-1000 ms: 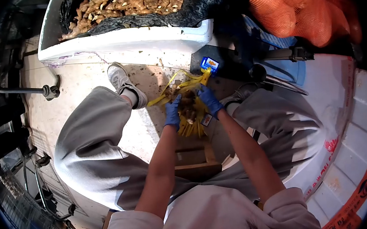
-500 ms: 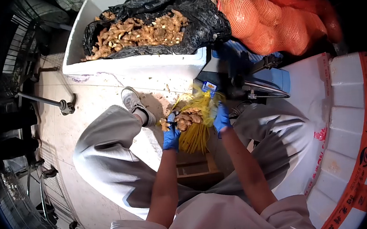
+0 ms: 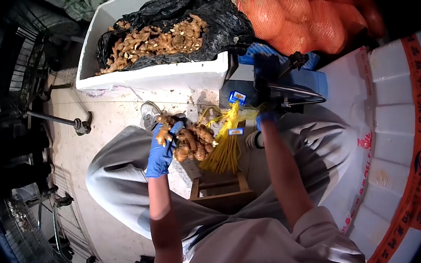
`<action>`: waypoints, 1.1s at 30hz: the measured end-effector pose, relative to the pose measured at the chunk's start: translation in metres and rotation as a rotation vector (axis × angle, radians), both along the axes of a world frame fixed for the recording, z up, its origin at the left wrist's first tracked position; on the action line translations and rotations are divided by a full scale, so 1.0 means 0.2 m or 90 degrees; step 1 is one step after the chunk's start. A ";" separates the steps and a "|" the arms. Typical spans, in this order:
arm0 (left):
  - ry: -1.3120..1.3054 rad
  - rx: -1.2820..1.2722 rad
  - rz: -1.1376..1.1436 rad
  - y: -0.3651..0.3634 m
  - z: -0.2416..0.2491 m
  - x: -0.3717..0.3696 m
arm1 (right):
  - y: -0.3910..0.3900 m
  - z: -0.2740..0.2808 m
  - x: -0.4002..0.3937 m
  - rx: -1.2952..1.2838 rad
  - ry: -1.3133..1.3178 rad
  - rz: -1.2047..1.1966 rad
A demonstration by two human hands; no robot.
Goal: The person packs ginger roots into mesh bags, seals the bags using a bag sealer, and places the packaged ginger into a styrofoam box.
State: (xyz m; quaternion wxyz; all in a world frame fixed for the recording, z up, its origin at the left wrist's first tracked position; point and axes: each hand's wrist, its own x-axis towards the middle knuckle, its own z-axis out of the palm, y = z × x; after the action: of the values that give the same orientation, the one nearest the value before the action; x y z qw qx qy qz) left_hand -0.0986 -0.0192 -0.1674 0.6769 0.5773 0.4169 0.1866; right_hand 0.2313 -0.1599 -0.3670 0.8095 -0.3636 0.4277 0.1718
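My left hand, in a blue glove, is wrapped round a cluster of ginger held up between my knees. Just right of the ginger hangs a bundle of yellow mesh bags with blue-and-white labels. My right hand, also gloved in blue, is to the right of the bundle, over a dark area. A thin yellow strand stretches from the bundle toward it; its fingers are too dark to make out.
A white foam box lined with black plastic holds ginger at the top. Red net sacks lie at upper right, white foam boxes at right. A small wooden stool is between my legs. Metal racks stand left.
My left hand has moved left and up with the ginger, away from the yellow mesh. My right hand has moved up and slightly right, and the mesh bundle now hangs narrower.
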 end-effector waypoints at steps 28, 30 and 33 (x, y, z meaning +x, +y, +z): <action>-0.044 0.063 0.088 0.03 -0.57 0.24 | 0.22 -0.17 -0.26 -0.687 -0.785 0.498; 0.067 0.075 0.020 0.03 -0.57 0.27 | 0.25 -0.20 -0.14 -0.784 -0.894 0.687; 0.132 0.117 -0.034 0.03 -0.78 0.30 | 0.30 -0.19 -0.04 -0.917 -0.814 1.004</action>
State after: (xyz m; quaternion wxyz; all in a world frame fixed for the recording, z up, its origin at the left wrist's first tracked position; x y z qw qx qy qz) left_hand -0.0394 -0.0122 -0.3234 0.5792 0.6637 0.4505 0.1448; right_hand 0.2226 -0.1008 -0.4050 0.1652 -0.9004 -0.3810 0.1294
